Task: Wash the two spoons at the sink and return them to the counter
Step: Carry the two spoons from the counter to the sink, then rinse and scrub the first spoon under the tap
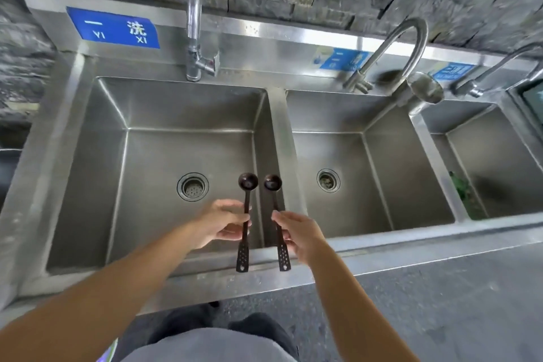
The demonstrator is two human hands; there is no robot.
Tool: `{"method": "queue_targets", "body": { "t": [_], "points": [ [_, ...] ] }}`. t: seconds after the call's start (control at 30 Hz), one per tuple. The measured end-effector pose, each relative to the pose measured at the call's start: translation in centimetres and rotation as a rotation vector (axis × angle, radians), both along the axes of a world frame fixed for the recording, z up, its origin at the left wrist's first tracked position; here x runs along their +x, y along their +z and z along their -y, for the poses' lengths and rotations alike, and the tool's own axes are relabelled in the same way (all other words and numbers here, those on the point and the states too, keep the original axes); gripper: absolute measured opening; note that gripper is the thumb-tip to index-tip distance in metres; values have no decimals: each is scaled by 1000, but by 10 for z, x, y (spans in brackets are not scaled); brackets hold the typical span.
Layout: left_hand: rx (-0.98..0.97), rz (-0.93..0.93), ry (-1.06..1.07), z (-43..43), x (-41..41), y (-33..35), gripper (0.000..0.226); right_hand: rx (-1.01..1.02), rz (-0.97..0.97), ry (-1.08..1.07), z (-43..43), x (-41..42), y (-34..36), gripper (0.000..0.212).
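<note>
Over the left basin [88,170], the left hand [223,222] and right hand [302,232] each pinch one spoon [245,214] and the other spoon [277,229] mid-handle, where wet, thin handles could slip from fingertips.

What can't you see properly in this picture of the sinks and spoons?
- Counter for the spoons: nowhere in the head view.
- Middle tap: its top is cut off by the upper edge.
- Spoon handles: partly covered by the left hand and right hand.
- Right-hand blue labels: too blurred to read.
</note>
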State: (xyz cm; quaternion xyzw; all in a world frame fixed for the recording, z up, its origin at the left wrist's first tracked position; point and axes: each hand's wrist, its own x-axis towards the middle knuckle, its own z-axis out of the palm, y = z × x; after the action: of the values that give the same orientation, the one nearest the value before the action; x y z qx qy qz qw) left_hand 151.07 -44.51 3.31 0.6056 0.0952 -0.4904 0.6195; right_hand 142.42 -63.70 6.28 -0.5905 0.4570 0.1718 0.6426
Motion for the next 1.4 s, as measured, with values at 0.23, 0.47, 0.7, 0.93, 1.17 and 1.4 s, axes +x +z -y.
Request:
{"method": "queue_targets", "body": {
  "t": [0.23,0.47,0.7,0.93,1.17,1.4],
  "points": [
    [63,-40,-13,26,42,-23,16,-37,2,-54,38,59,-13,22],
    [114,-84,62,44,60,-36,15,-46,-34,14,80,108,-38,20],
    [155,-70,101,58,75,-34,11,-28,-74,144,106,127,-57,13],
    [171,-79,158,67,81,-29,35,-195,-113,274,111,136,-62,7],
    [189,38,201,66,88,-18,21,-400,-83,333,106,137,-60,6],
    [101,93,255,51,103,-4,19,-643,-85,300,97,142,-42,11]
  ]
}}
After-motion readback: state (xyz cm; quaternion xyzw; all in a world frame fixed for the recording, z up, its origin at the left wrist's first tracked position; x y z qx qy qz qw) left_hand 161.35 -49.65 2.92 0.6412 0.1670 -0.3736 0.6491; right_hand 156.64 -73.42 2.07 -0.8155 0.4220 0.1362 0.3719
